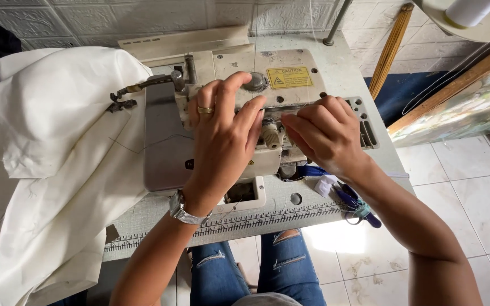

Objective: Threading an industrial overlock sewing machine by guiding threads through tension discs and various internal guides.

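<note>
At the middle of the sewing table [313, 218], your left hand [222, 141] and right hand [324, 133] meet fingertips over the overlock machine [279, 79]; whether they pinch thread I cannot tell. White fabric [58, 158] lies heaped toward the left edge, not yet fed.

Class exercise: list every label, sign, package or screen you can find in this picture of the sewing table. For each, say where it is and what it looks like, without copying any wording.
Warning label: on top of the sewing machine, just behind the left hand and right hand; a yellow rectangle with a triangle symbol and dark print.
Ruler strip: along the table's front edge; long, pale, with dark tick marks.
No packages or screens visible.
</note>
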